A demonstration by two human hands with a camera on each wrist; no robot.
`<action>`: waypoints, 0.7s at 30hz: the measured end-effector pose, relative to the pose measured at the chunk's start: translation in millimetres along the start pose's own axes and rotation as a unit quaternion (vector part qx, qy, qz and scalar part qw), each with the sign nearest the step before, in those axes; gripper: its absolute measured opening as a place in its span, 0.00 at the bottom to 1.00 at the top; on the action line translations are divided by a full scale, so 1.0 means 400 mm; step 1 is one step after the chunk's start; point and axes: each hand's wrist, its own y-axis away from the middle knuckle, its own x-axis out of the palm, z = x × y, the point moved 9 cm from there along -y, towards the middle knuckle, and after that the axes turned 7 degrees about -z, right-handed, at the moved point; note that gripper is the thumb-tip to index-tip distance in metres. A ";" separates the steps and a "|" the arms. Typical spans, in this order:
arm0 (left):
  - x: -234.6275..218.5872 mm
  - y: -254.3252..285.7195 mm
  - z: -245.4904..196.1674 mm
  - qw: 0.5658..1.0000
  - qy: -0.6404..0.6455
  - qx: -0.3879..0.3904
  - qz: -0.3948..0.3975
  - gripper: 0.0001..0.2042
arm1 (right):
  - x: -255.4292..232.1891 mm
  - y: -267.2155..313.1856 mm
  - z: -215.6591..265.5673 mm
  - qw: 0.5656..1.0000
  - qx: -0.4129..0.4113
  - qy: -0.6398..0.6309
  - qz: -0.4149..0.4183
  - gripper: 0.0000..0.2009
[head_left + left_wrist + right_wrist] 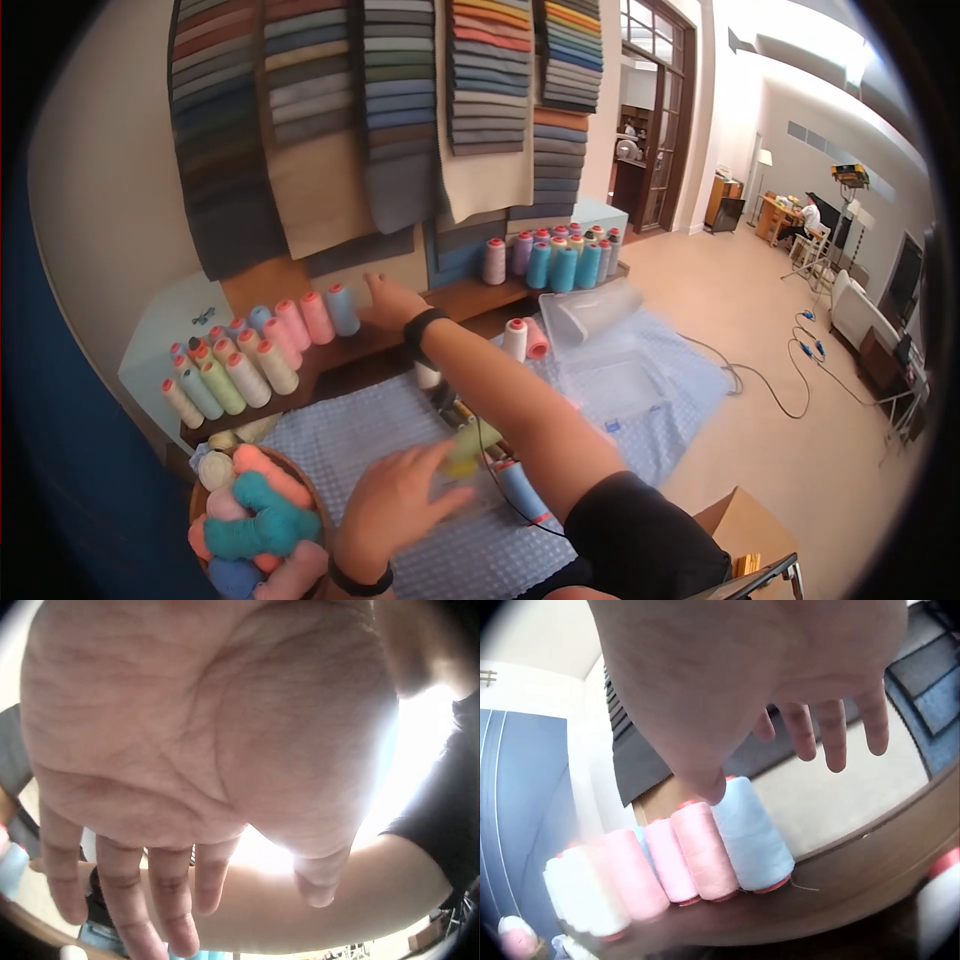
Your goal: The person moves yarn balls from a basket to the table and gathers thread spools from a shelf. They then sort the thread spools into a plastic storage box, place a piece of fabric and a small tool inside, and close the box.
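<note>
Blue spool [754,840] stands upright on the shelf [855,862] near the right hand [392,302]; I can't tell if they touch. That hand and the left hand [395,510] are empty, fingers apart. A careless thumb could knock it into the pink spool [705,855].

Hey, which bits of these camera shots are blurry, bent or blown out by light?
Head view: dark rounded edges, curved lines, left hand and green spool smeared, glare upper right. Left wrist view: blown-out white beside the thumb, palm shaded. Right wrist view: right hand shaded, white spools hazy and washed out, dark corners.
</note>
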 end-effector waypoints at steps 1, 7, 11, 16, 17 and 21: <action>-0.001 0.000 -0.007 1.000 0.000 0.002 0.001 0.30 | -0.035 0.026 -0.009 1.000 -0.010 0.017 0.014 0.37; 0.014 0.007 -0.015 1.000 -0.012 0.001 0.013 0.31 | -0.194 0.210 -0.062 0.981 -0.066 0.155 0.101 0.21; 0.015 0.019 -0.004 1.000 -0.017 -0.012 0.007 0.33 | -0.340 0.360 -0.058 0.982 -0.127 0.137 0.011 0.12; 0.006 0.024 0.013 0.999 -0.034 -0.020 -0.006 0.33 | -0.476 0.481 -0.020 0.982 -0.112 0.150 0.020 0.08; 0.005 0.025 0.015 0.999 -0.036 -0.023 -0.006 0.33 | -0.488 0.496 -0.017 0.980 -0.118 0.160 0.022 0.07; 0.013 0.026 0.018 0.999 -0.030 -0.014 -0.004 0.33 | -0.535 0.561 0.014 0.974 -0.139 0.177 0.023 0.07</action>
